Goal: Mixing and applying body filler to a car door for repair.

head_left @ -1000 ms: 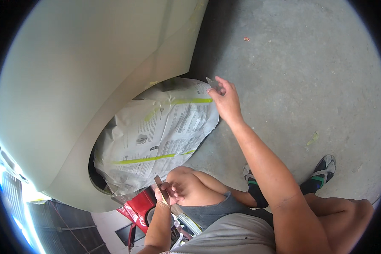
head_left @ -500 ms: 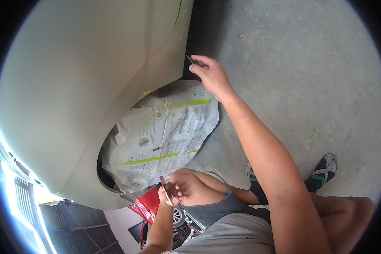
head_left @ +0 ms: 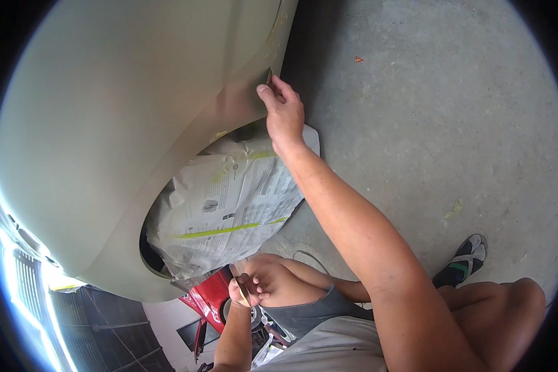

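Note:
My right hand pinches a small thin flat scraper at the pale grey-green car body panel, near its right edge above the wheel arch. My left hand is low by my bent knee, holding a narrow flat spreader with fingers loosely curled round it. Below the arch, masking paper with lime-green tape covers the wheel opening. Small yellowish patches show on the panel near the arch and edge.
Grey concrete floor lies to the right, with small scraps on it. My legs and shoe are at lower right. A red car is behind at bottom. Corrugated roofing and bright light show at far left.
My right hand has moved up and left from beside the masking paper onto the panel's edge area with the scraper. My left hand stays by the knee.

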A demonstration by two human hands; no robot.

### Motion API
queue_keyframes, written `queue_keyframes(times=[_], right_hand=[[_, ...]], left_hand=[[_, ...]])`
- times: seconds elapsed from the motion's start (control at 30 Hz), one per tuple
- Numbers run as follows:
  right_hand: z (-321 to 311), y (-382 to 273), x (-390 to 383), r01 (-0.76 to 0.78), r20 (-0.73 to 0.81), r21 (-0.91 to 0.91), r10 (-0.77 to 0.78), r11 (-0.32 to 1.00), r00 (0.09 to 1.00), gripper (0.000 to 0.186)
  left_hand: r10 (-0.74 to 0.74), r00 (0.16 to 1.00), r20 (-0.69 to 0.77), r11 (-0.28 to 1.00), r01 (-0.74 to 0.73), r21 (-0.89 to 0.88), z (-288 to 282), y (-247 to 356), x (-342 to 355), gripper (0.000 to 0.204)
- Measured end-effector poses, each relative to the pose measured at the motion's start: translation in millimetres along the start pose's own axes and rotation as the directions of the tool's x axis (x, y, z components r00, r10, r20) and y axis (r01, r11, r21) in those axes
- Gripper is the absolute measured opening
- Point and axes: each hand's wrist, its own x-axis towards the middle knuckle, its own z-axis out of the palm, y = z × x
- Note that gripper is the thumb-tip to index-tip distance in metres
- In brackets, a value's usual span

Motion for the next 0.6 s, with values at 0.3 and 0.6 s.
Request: queue_keyframes(times=[0.3,0.6], right_hand=[[-17.5,5.5,5.7,0.081,0.04,-0.077,-0.078,0.994,0.996,0.044],[-64.6,-86.7,-41.5,-0.179,0.575,-0.409,0.405,0.895,0.71,0.045]], left_hand=[[-0.005,1.0,0.013,1.0,0.005,-0.003,0.6,4.9,6.2,0.026],[0.087,0.968,-0.234,0.979,-0.04,0.198,54.9,-0.5,76.3,0.031]])
